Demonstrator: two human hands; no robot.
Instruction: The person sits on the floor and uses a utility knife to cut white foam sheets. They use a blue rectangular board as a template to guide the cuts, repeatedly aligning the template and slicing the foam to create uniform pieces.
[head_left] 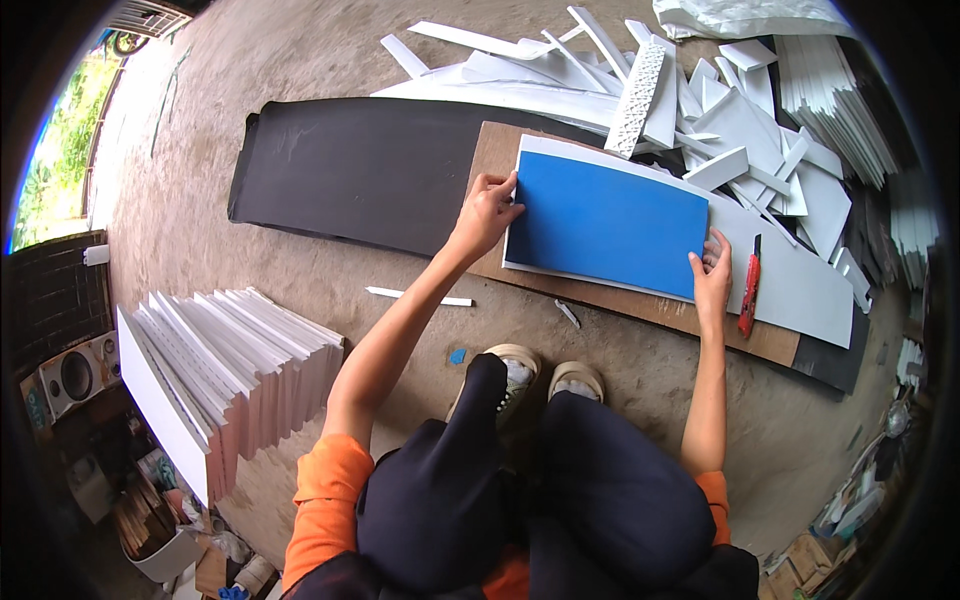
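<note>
A blue rectangular sheet (610, 225) lies over a white board (780, 270), whose margin shows along the far and near edges. My left hand (487, 212) is closed at the sheet's left edge, thumb and fingers pinching it. At the right edge, near the closer corner, my right hand (712, 275) grips with curled fingers. Under these lies a brown board (492, 150), itself on a long black board (350, 175). A red utility knife (750, 290) rests on the white board, just right of my right hand.
White offcuts (735, 130) are heaped beyond the boards. A row of upright white panels (240, 350) stands at my left. Narrow white strips (420, 297) and a blue scrap (458, 356) lie on the concrete floor near my shoes. A speaker (78, 375) stands at far left.
</note>
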